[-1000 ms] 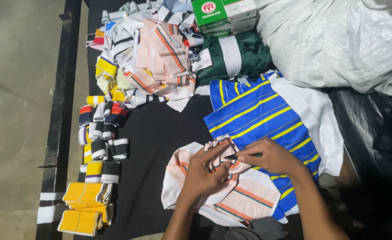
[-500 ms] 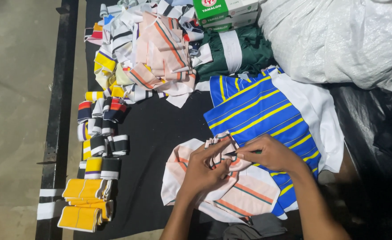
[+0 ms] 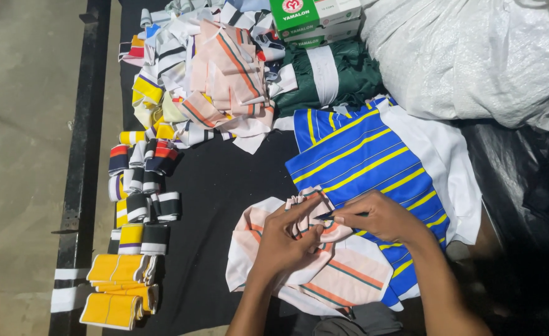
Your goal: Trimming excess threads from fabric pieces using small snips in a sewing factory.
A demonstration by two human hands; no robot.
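A peach cloth piece [image 3: 324,274] with orange and dark stripes lies crumpled on the black desk [image 3: 224,186]. Its upper edge is bunched into folds. Its right side overlaps a blue cloth [image 3: 361,155] with yellow stripes.

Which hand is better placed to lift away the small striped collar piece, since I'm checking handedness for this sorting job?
Probably the left hand: its fingers already press on the small striped collar piece atop the peach striped fabric. The right hand pinches a thin dark tool at the piece's edge, so it is occupied.
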